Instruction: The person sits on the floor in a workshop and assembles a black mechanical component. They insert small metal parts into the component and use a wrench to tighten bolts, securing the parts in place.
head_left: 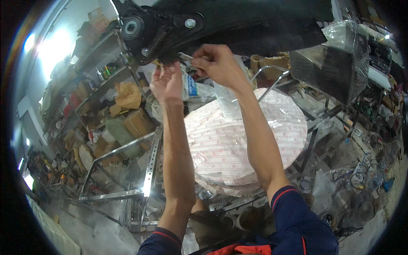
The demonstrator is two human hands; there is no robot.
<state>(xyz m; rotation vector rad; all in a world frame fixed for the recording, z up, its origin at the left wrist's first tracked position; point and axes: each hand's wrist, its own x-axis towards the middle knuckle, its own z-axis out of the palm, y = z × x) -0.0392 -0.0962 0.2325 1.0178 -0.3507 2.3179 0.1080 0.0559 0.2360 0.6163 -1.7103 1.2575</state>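
Overhead is a black padded panel (255, 36), with a black metal hinge bracket (131, 28) at its left end. The bracket carries a round pivot, a bolt and a coil spring (160, 36). My left hand (167, 83) is raised just below the spring, fingers bent up against the dark lower edge; a bit of yellow shows by the fingertips, but what they grip is hidden. Higher and to the right, my right hand (219, 66) is closed on a thin silvery metal piece (185, 56), whose free end points left toward the bracket. Its kind does not show.
Below my arms lies a large round pad wrapped in patterned sheeting (255, 140). A metal frame (123, 193) stands at the left, before shelves of cartons (138, 123). At right is a plastic-wrapped dark box (327, 63). Loose wires and scraps cover the floor at right.
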